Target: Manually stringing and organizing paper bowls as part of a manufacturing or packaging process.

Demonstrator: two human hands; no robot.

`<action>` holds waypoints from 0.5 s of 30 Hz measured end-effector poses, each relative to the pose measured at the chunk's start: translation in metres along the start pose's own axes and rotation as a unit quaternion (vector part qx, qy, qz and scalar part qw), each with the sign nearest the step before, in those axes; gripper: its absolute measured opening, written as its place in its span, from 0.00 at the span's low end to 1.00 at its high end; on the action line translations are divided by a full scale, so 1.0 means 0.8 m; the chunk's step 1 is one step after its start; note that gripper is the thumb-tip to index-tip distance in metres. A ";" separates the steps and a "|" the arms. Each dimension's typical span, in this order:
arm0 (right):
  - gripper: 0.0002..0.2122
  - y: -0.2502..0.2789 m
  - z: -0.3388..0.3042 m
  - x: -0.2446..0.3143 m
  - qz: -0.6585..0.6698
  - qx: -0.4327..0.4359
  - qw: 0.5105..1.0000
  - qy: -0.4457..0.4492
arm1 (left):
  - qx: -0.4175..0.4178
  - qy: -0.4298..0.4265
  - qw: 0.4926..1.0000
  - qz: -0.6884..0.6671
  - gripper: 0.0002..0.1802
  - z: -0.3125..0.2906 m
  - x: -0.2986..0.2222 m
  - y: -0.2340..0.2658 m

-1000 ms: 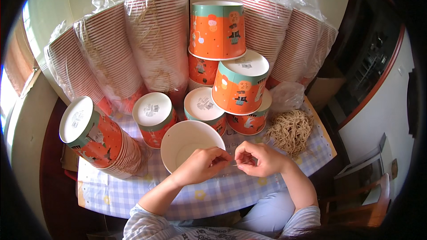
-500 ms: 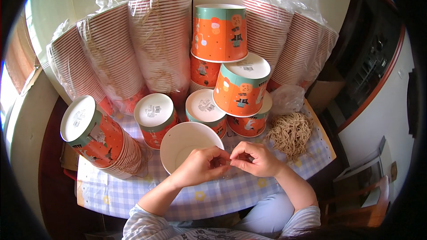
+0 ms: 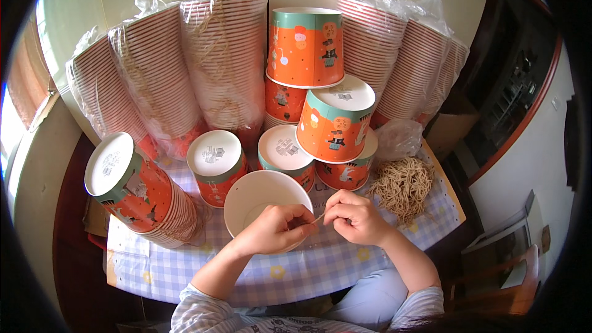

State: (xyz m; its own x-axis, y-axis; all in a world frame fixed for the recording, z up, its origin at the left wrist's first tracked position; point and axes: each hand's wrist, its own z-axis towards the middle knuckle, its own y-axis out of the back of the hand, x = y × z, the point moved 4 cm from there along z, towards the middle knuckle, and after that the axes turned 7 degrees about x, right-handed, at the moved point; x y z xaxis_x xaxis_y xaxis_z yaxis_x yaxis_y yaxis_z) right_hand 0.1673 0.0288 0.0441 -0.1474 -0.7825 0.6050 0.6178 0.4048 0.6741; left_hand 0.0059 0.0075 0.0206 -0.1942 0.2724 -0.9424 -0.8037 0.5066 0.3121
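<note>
A short piece of tan string [image 3: 319,217] spans the small gap between my hands. My left hand [image 3: 279,229] pinches one end over the right front rim of a paper bucket [image 3: 262,191]. That bucket stands with its white inside facing up, and part of its rim is hidden by the hand. My right hand [image 3: 357,219] is closed on the other end, just right of the bucket. The fingers hide where the string's ends lie. To the right of my right hand lies a tangled heap of tan strings [image 3: 404,188].
Upside-down orange and green paper buckets [image 3: 216,176] stand around the open one, with more stacked [image 3: 305,46] behind. A nested stack [image 3: 145,194] leans at the left. Tall plastic-wrapped bucket stacks [image 3: 225,61] line the wall. A checked cloth [image 3: 240,277] covers the table.
My hands have drawn slightly apart, so the string shows between them. The fingers of my right hand have curled in more. The buckets have stayed in place.
</note>
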 end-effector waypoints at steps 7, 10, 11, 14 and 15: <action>0.06 -0.010 0.004 0.002 -0.105 -0.037 0.994 -0.005 | 0.046 -0.026 0.998 -0.015 0.06 0.003 0.015 0.003; 0.06 -0.012 0.005 0.001 -0.133 -0.026 0.991 0.006 | 0.037 -0.036 0.998 -0.033 0.07 0.002 0.015 0.004; 0.06 -0.012 0.005 0.002 -0.144 -0.031 0.989 0.009 | 0.032 -0.035 0.998 -0.044 0.06 0.002 0.015 0.004; 0.05 -0.008 0.004 0.007 -0.141 -0.054 0.989 -0.001 | 0.025 -0.031 0.999 -0.007 0.06 0.004 0.009 0.007; 0.05 -0.008 0.004 0.008 -0.141 -0.054 0.989 0.000 | 0.025 -0.031 0.999 -0.007 0.06 0.003 0.009 0.007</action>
State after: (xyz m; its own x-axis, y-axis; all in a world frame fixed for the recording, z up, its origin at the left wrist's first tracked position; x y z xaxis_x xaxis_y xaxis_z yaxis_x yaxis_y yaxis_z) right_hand 0.1599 0.0229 0.0452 -0.3258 -0.8566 0.4001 0.6304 0.1186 0.7672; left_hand 0.0012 0.0147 0.0157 -0.1470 0.3140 -0.9380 -0.7773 0.5498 0.3059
